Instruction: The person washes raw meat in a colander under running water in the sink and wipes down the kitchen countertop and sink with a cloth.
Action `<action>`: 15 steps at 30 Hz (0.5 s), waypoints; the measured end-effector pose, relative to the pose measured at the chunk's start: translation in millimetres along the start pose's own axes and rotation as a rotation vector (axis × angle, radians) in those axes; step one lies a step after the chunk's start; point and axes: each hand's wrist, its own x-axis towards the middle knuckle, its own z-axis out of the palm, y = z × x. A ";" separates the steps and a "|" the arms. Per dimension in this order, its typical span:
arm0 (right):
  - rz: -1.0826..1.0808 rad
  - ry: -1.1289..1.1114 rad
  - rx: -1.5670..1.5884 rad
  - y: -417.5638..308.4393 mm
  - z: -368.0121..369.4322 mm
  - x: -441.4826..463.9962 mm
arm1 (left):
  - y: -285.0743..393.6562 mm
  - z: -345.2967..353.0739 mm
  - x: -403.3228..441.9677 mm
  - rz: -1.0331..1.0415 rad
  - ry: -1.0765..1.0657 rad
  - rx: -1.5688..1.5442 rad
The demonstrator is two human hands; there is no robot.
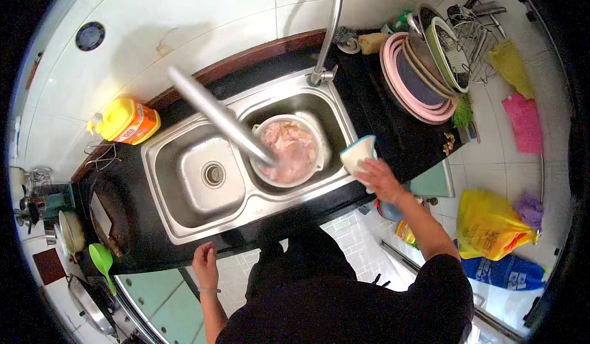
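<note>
My right hand (381,181) grips a white bowl (356,153) with a blue rim, tilted on its side by the sink's right edge. My left hand (206,265) hangs in front of the counter's front edge, fingers loosely bent and holding nothing. In the right basin of the steel sink (200,230) sits a pale pot or colander (316,130) with pinkish raw meat pieces (289,144) inside. The steel faucet (215,113) arches over, its spout end above the meat; whether water runs is hard to tell.
Stacked basins and colanders (393,86) lean at the back right. A yellow-capped tub (132,120) stands left of the sink, with a wire rack beside it. A green ladle (101,259) lies at the far left. A yellow bag (491,224) hangs at right.
</note>
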 end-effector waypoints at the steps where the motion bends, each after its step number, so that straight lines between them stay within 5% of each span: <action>1: -0.036 0.032 0.044 -14.7 10.2 -6.3 | -4.1 -7.4 -1.8 0.053 -0.009 0.054; 13: -0.389 0.343 0.362 -294.6 154.5 121.5 | -130.9 -125.8 -81.7 -0.014 0.108 -0.159; 15: 0.069 0.156 0.613 -313.6 170.7 140.6 | -150.7 -152.8 -94.9 -0.031 0.113 -0.039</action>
